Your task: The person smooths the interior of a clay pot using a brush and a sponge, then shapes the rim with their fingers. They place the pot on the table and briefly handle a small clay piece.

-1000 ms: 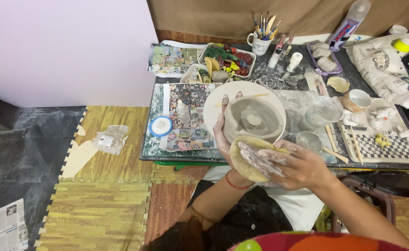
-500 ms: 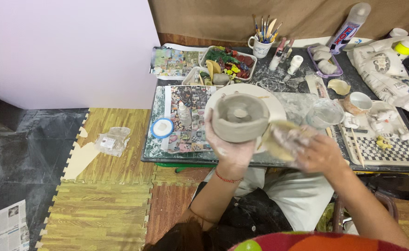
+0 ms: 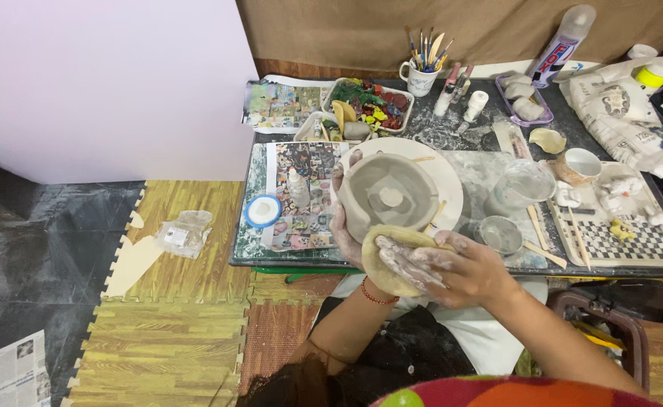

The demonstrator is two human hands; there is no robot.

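Grey clay bowl (image 3: 386, 196), wet and matte, thick-walled, mouth tilted toward camera, small lump at centre; held above front edge of table (image 3: 467, 162). Left hand (image 3: 344, 226) cupped around bowl's left wall, fingers curled over rim, palm hidden behind it. Right hand (image 3: 452, 267), clay-smeared, fingers pressed flat on a tan sponge (image 3: 392, 256) against bowl's underside. White round board (image 3: 445, 177) behind, partly covered.

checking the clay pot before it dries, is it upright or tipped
Tipped. The left hand holds the clay pot tilted toward the camera, showing its inside floor, while the right hand presses a sponge against it.
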